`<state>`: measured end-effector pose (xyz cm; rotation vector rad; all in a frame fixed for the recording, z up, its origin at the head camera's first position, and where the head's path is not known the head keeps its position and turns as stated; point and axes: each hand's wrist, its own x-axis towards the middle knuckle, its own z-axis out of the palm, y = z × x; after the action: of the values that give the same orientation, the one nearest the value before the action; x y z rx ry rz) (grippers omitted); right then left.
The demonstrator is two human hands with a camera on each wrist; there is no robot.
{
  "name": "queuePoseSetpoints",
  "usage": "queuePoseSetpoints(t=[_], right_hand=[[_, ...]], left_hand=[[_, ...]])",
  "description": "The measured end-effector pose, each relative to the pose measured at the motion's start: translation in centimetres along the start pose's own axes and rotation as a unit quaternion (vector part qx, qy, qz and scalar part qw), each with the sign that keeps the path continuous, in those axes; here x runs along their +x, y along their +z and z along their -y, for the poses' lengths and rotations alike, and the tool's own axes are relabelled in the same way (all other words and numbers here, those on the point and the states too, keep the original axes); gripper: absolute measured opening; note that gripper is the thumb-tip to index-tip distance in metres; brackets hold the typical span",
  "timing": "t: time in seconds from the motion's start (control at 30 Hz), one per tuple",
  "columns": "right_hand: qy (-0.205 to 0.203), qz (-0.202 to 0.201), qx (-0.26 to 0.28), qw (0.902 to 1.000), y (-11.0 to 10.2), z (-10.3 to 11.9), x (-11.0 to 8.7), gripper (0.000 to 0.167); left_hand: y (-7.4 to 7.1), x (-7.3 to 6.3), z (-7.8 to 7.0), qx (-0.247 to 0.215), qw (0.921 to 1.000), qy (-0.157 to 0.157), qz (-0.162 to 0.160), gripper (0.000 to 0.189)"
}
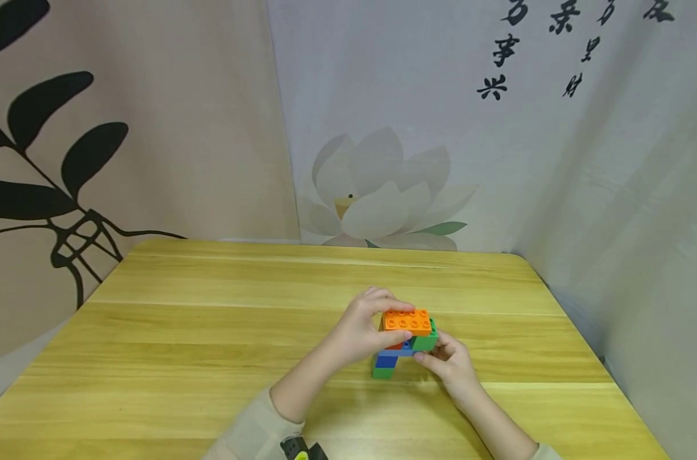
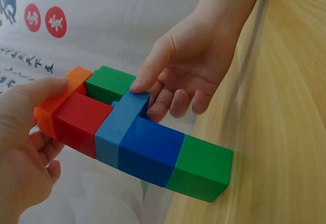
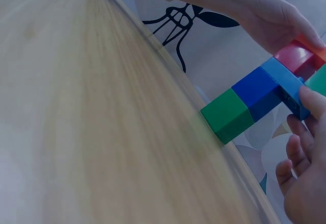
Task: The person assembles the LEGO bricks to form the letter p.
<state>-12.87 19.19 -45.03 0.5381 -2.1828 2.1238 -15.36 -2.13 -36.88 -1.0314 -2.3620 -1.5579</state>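
A stack of toy building bricks stands near the table's middle right, between both hands. My left hand (image 1: pixel 367 326) pinches the orange brick (image 1: pixel 407 323) on top, thumb on the near side and fingers behind. Beneath it sit a red brick (image 2: pixel 81 122) and, beside that, a green brick (image 2: pixel 109 83). A light blue brick (image 2: pixel 119 127) runs under the red one and juts sideways. Lower down come a dark blue brick (image 2: pixel 151 150) and a bottom green brick (image 2: pixel 200 168). My right hand (image 1: pixel 454 365) pinches the jutting end of the light blue brick, its thumb at the near side.
The wooden table (image 1: pixel 222 319) spreads out around the stack. Behind it hangs a pale cloth (image 1: pixel 377 76) printed with a lotus and dark characters; a leaf-patterned cloth (image 1: pixel 199 128) hangs at the left. A dark device (image 1: pixel 302 449) is on the left wrist.
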Motion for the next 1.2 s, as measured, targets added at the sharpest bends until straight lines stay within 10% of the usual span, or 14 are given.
queuePoseSetpoints(t=[1.2], right_hand=[[0.005,-0.006,-0.004,1.0,0.06,-0.2,0.17,0.038]], left_hand=[[-0.34,0.01,-0.24,0.086,0.9955,0.039,0.009,0.033]])
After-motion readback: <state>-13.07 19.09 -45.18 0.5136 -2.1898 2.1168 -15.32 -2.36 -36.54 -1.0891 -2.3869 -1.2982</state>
